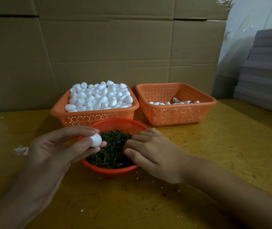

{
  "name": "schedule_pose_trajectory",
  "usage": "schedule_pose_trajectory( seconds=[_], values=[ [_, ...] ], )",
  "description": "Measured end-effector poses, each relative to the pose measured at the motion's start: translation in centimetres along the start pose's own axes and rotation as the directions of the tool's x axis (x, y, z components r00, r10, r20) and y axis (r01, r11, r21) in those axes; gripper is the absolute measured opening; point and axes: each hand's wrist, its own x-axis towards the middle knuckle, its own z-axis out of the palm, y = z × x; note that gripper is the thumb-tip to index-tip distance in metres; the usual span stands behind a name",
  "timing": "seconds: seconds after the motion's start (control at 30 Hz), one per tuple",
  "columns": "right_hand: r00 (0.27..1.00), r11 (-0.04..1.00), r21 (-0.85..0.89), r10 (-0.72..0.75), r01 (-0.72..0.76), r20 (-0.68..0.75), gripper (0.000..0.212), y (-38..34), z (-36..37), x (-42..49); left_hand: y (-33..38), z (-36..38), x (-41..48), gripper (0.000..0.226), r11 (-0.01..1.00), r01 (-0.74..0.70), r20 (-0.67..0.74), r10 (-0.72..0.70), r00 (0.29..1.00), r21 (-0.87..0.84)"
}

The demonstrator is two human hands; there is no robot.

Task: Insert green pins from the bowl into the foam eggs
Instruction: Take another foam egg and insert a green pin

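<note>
Foam egg (96,140) pinched by left hand (52,151); right hand (155,152) fingers curled among green pins (110,156), hold unclear

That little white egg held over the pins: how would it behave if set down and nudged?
Probably very light: the left hand holds the foam egg with fingertips alone. Its rounded, smooth shape suggests it would roll or wobble away on the flat table. Being foam, it likely dents if squeezed hard.
</note>
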Motion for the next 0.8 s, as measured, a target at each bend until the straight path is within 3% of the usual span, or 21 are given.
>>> schedule_pose_trajectory(
  seconds=[0.1, 0.37, 0.8],
  values=[
    [1.000, 1.000, -0.006, 0.005, -0.005, 0.010, 0.038, 0.0, 0.0, 0.0, -1.0, -0.5, 0.2, 0.057, 0.999, -0.027, -0.030, 0.028, 0.999, 0.034],
    [1.000, 1.000, -0.001, -0.002, 0.002, -0.001, 0.035, -0.1, -0.1, 0.0, -1.8, -1.2, 0.2, 0.044, 0.998, -0.043, 0.033, 0.041, 0.999, 0.036],
    [1.000, 1.000, 0.006, 0.001, -0.001, 0.002, 0.036, -0.2, -0.2, -0.1, -0.2, -0.3, -0.1, 0.055, 1.000, 0.003, -0.007, -0.003, 1.000, -0.031]
  ],
)
